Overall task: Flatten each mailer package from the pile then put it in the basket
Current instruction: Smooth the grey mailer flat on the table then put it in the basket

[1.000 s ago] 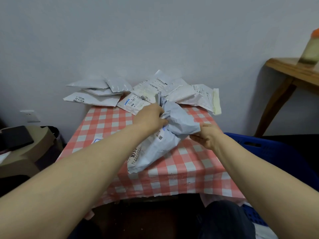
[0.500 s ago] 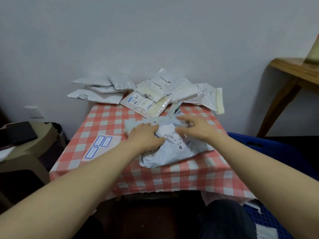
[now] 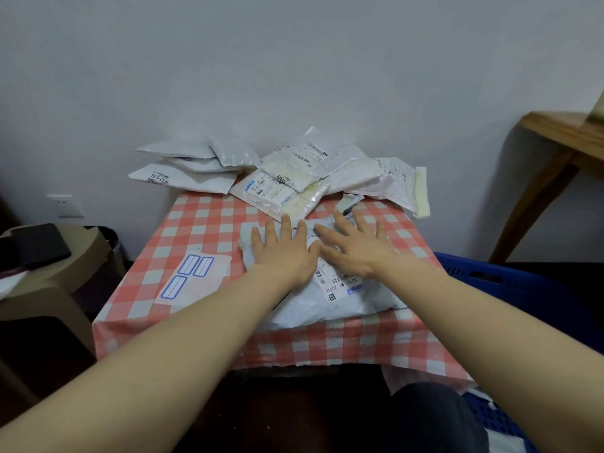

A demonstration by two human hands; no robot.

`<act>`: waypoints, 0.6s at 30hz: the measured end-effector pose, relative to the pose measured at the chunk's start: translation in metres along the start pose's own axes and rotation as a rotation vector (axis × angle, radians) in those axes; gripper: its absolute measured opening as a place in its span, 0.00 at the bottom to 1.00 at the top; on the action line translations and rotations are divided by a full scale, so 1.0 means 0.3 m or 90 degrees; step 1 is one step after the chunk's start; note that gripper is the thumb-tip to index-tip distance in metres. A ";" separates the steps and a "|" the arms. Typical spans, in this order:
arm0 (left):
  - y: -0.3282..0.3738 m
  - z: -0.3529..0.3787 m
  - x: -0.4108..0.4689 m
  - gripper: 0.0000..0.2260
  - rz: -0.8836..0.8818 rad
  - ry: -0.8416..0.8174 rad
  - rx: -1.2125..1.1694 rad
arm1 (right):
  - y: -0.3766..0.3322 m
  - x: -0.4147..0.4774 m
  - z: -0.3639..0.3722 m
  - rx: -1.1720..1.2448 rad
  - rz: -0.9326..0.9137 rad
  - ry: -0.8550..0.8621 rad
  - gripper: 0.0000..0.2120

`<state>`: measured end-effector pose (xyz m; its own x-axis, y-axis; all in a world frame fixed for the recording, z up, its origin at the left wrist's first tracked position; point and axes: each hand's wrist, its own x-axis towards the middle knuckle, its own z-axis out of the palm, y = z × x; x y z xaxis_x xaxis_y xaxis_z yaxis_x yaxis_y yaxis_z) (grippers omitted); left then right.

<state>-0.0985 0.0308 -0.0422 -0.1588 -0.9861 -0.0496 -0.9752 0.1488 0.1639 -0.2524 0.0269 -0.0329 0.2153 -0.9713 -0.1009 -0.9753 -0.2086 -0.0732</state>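
**Both palms flat on one mailer, pile at the far edge**

Counts: 2 hands in view, 1 mailer (image 3: 343, 299) under them, 1 pile (image 3: 284, 178) of about eight more (they overlap, so the exact number is unclear), 1 blue basket (image 3: 464, 268), 1 sheet of labels (image 3: 192, 279) with three blue frames.

Left hand (image 3: 284, 253): fully open, fingers straight and spread, palm down on the far-left part of the mailer. It grips nothing.
Right hand (image 3: 354, 248): also fully open, fingers splayed, palm down on the mailer just right of the left hand, with the thumbs nearly meeting. It grips nothing either.

Mailer: pale grey-white plastic, wrinkled, lying at a slant right of centre on the checked tablecloth (image 3: 202, 223). Its near end reaches close to the table's near edge. The shipping label faces up, with a barcode and "A21B" readable. The near end looks a bit puffy.

Pile: far edge of the table, against the wall. Grey mailers on the left, labelled clear and white ones in the middle and on the right.

Basket: right of the table and lower down, with part of the rim and a handle slot visible.

Label sheet: near-left on the cloth, apart from the mailer.
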 end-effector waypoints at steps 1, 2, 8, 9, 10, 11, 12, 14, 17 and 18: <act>0.000 0.014 0.001 0.28 -0.006 -0.009 0.009 | 0.002 0.002 0.015 -0.015 -0.001 -0.012 0.26; -0.003 0.027 0.002 0.27 -0.007 -0.012 0.017 | 0.005 0.004 0.029 -0.021 -0.001 -0.017 0.26; -0.021 0.084 0.002 0.25 0.002 -0.007 0.039 | 0.007 0.007 0.093 -0.023 0.005 -0.019 0.25; -0.021 0.087 0.003 0.25 0.002 -0.007 0.041 | 0.009 0.006 0.101 -0.021 0.006 -0.016 0.25; -0.021 0.090 0.004 0.25 0.002 -0.008 0.041 | 0.011 0.008 0.110 -0.016 0.008 -0.014 0.25; -0.019 0.091 0.006 0.25 0.003 -0.009 0.040 | 0.012 0.009 0.114 -0.011 0.010 -0.013 0.25; -0.022 0.095 0.007 0.25 0.003 -0.012 0.037 | 0.010 0.013 0.122 -0.005 0.010 -0.015 0.25; -0.022 0.097 0.009 0.25 0.003 -0.014 0.036 | 0.009 0.013 0.127 0.003 0.012 -0.017 0.25; -0.023 0.099 0.009 0.26 0.004 -0.015 0.039 | 0.010 0.012 0.133 0.016 0.014 -0.020 0.25; -0.022 0.100 0.010 0.26 0.004 -0.017 0.041 | 0.011 0.011 0.134 0.019 0.016 -0.024 0.26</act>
<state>-0.0971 0.0292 -0.0729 -0.1688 -0.9828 -0.0748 -0.9818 0.1610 0.1008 -0.2529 0.0277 -0.0734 0.1929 -0.9712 -0.1400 -0.9786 -0.1800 -0.0993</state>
